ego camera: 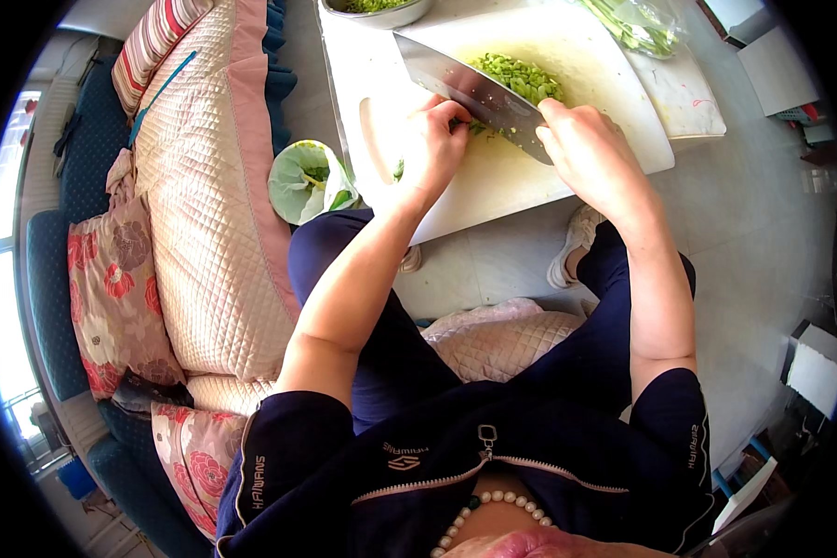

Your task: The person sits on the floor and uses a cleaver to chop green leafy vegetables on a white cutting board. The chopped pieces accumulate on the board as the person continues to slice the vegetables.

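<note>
My right hand (pixel 586 143) grips a broad cleaver (pixel 460 87) by its handle end. The blade slants over a white cutting board (pixel 488 199), its far end pointing up and left. Beside the blade, my left hand (pixel 438 143) has curled fingers around a small bit of green vegetable, partly hidden by the fingers. A pile of chopped green vegetable (pixel 519 77) lies on the board on the blade's far side. Small green scraps lie near my left fingertips and by my left wrist.
A lined bin (pixel 286 183) with green scraps stands left of the board. A metal bowl (pixel 390 15) of chopped greens is at the far left; a plastic bag of green stalks (pixel 631 31) lies far right. A quilted sofa (pixel 202 209) runs along the left.
</note>
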`<state>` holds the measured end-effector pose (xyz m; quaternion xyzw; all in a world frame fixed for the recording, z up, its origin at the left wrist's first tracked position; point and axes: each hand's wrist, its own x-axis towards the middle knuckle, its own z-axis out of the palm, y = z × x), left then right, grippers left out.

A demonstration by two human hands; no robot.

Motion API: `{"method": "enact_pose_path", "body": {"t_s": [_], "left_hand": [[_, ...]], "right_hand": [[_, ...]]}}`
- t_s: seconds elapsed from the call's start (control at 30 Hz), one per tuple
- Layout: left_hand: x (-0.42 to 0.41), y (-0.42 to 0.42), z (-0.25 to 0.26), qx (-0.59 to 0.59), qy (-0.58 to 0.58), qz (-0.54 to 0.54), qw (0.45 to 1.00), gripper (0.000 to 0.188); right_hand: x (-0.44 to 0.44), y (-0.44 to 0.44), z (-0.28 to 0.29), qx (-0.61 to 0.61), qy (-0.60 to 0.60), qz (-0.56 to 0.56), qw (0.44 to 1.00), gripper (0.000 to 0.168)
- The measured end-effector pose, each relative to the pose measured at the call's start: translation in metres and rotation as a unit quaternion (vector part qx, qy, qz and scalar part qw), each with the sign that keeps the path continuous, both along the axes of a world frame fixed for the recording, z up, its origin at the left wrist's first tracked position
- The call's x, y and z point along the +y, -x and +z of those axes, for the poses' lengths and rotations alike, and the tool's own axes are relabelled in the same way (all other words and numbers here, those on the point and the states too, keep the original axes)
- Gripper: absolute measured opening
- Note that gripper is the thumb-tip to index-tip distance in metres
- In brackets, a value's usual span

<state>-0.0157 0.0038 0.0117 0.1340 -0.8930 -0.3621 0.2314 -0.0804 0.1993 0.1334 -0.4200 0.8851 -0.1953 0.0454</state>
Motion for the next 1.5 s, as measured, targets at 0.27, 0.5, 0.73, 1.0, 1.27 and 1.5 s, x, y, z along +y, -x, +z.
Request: {"method": "enact_pose_path", "body": {"t_s": [0.27, 0.5, 0.73, 1.0, 1.27, 1.5], "left_hand": [[0.004, 0.001, 0.003, 0.031, -0.027, 0.002, 0.999, 0.011], [0.002, 0.0, -0.001, 0.003, -0.054, 0.018, 0.998, 0.009], [0.004, -0.001, 0.002, -0.001, -0.06, 0.025, 0.998, 0.009], [0.002, 0.001, 0.0, 0.004, -0.023, 0.019, 1.0, 0.009], [-0.003, -0.009, 0.01, 0.004, 0.043, -0.02, 0.999, 0.015], [0.0, -0.008, 0.006, 0.015, 0.004, 0.006, 1.0, 0.014]], "right_hand": [[-0.026, 0.002, -0.035, 0.046, 0.006, 0.0, 0.999, 0.007], [-0.012, 0.009, -0.02, -0.042, 0.077, -0.023, 0.996, 0.015], [-0.003, 0.001, -0.007, -0.01, 0.007, 0.002, 1.0, 0.012], [-0.025, 0.002, -0.033, 0.041, 0.005, 0.009, 0.999, 0.009], [-0.018, 0.006, -0.025, 0.004, 0.047, -0.008, 0.999, 0.009], [-0.003, -0.004, 0.006, -0.003, 0.017, 0.0, 1.0, 0.01]]}}
